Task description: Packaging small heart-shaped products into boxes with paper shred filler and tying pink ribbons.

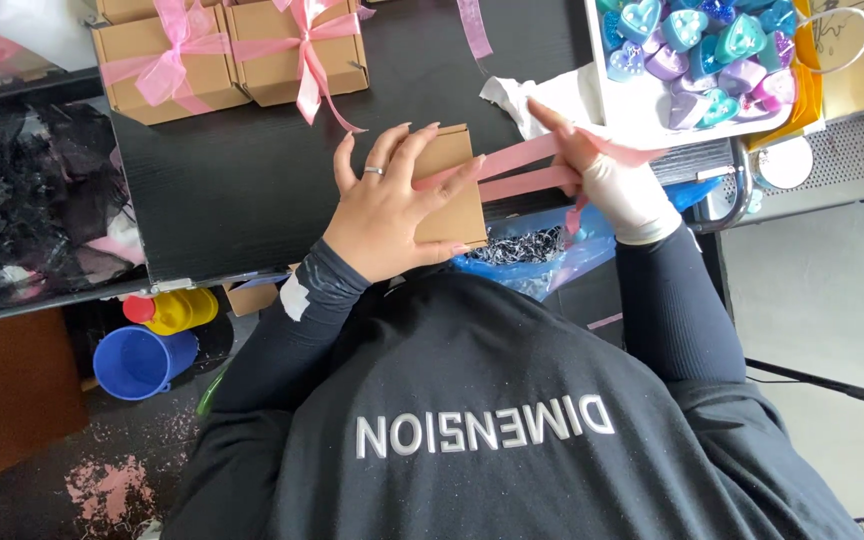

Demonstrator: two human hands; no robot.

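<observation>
Wrapping a pink ribbon (522, 170) around a small brown cardboard box (449, 190) is the step that the picture shows, and it looks to be at its early part: the ribbon lies across the box in two bands, and no bow is on it yet. The box rests on the black worktop (242, 180), a little above the middle of the frame, close to the person's body.

The left hand (392, 205) lies flat on the lid of the box. Its fingers (422, 140) are spread wide and almost straight, so they press the box and the ribbon down and do not close around anything. A ring sits on one finger.

The right hand (607, 175), right of the box, wears a pale glove. It holds the ribbon where the two bands come together; the fingers are partly bent around the ribbon and one finger points up and to the left. How tight this grip is, one cannot tell.

By judgement, the next move calls for keeping the ribbon tight while it is crossed, and for a steady press on the lid so that the box does not slide.

In the upper left of the frame stand two finished boxes (227, 50) with pink bows. In the upper right is a white tray (642, 120) of heart-shaped pieces in blue, green and purple.
</observation>
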